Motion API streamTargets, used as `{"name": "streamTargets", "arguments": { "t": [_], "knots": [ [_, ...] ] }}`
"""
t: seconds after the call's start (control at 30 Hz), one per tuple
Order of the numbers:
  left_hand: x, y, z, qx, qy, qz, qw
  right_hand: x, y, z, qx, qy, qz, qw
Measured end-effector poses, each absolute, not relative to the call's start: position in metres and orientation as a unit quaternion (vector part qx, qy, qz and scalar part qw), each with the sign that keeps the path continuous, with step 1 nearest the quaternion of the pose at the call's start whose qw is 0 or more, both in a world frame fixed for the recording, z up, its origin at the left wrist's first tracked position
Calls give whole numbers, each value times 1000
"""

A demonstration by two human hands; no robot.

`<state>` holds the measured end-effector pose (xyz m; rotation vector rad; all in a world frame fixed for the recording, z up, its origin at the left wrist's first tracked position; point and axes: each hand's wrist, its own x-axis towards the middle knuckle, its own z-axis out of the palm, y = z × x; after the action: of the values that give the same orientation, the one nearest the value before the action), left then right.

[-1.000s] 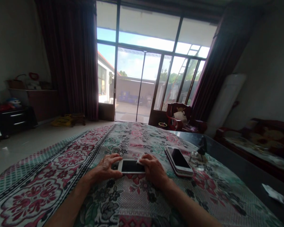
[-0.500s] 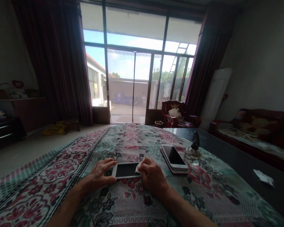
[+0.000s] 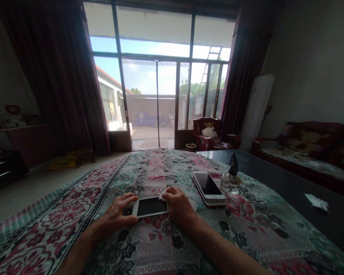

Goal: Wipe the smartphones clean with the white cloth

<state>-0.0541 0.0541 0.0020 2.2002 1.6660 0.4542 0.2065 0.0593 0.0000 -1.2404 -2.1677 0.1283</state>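
A white phone (image 3: 149, 206) lies screen-up on the floral cloth (image 3: 60, 214). My left hand (image 3: 118, 215) grips its left end with thumb and fingers. My right hand (image 3: 178, 205) rests on the phone's right end, fingers curled over a small white wipe (image 3: 162, 197) pressed against the screen's corner. To the right lies a short stack of two more phones (image 3: 208, 186), apart from my hands.
A small glass spray bottle (image 3: 231, 176) with a dark top stands beside the stacked phones. A dark glossy table (image 3: 289, 191) at the right carries a white scrap (image 3: 317, 201). Beyond are a red chair (image 3: 209, 135), a sofa (image 3: 306, 149) and glass doors.
The view has swung slightly, shifting everything left in frame. My hands stay on the phone; the right hand with the wipe has shifted a little along the screen's right end.
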Motion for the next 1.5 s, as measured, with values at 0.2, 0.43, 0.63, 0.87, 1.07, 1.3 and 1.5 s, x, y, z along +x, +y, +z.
{"name": "streamTargets", "arguments": {
  "t": [0.2, 0.43, 0.63, 0.87, 1.07, 1.3, 1.5],
  "knots": [
    [-54, 55, 1, 775, 584, 171, 173, 202, 64, 7, -430, -864, 35, 260],
    [-53, 53, 6, 775, 584, 165, 174, 190, 38, 8, -335, -907, 39, 251],
    [-54, 55, 3, 777, 580, 170, 176, 195, 44, 11, -403, -879, 47, 252],
    [-56, 54, 4, 770, 575, 182, 210, 206, 53, 11, -467, -845, 39, 259],
    [-64, 58, -4, 769, 555, 210, 236, 192, 42, 8, -417, -875, 40, 242],
    [-70, 66, -21, 774, 546, 236, 216, 167, 22, 11, -331, -913, 47, 234],
    [-67, 63, -18, 774, 547, 248, 200, 166, 20, 19, -300, -926, 45, 225]
  ]
}}
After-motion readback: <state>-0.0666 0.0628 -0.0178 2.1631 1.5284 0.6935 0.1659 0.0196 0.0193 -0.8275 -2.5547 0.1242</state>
